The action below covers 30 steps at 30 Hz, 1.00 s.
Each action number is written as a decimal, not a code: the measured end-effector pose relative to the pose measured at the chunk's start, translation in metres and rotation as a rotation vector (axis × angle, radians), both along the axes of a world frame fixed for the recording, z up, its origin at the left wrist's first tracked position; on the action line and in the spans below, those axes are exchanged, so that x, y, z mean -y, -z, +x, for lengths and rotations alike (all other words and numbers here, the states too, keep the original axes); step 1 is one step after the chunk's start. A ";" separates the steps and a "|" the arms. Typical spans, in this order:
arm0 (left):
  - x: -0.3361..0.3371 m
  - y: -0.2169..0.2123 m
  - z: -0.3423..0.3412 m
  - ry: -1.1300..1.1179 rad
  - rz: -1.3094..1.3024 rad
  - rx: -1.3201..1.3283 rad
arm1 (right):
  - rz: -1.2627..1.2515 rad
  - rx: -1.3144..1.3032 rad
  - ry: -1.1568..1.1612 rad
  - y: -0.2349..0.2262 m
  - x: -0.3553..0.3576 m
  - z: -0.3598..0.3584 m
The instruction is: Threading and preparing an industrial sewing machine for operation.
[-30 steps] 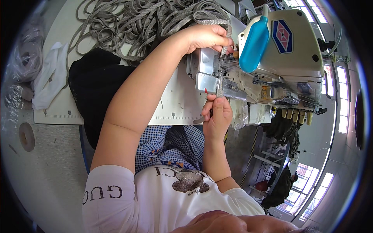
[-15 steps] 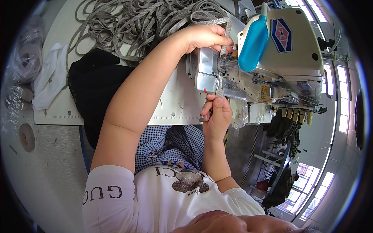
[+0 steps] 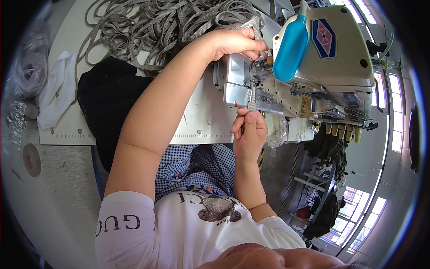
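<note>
Overhead, white worktable (image 3: 197, 121), grey cord (image 3: 148, 22), sewing machine (image 3: 322, 67)

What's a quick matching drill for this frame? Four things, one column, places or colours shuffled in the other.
Things:
1. left hand
2. right hand
3. grey cord pile
4. black cloth

Places or colours:
A. heaped at the far end of the white table
B. lying on the table beside the left forearm
C. on top of the sewing machine head, fingers on a grey strap
D. below the machine's front, pinching the strap end

Pairs: 1-C, 2-D, 3-A, 4-B
</note>
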<state>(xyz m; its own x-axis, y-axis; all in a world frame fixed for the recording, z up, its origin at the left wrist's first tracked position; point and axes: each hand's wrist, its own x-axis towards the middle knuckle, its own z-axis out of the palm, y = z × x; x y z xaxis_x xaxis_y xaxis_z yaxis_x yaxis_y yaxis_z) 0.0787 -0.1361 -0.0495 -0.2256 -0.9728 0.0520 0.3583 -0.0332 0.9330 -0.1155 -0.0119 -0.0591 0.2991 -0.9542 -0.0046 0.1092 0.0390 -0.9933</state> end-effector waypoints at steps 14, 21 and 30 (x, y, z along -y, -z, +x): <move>-0.013 -0.013 0.005 -0.071 0.070 -0.032 | 0.020 -0.172 -0.035 0.008 -0.012 0.000; -0.003 -0.001 0.011 -0.331 0.208 0.054 | -0.513 -0.569 -0.170 0.043 -0.008 -0.005; -0.006 0.031 0.012 -0.365 0.268 -0.013 | -0.732 -0.592 -0.221 0.039 -0.008 -0.006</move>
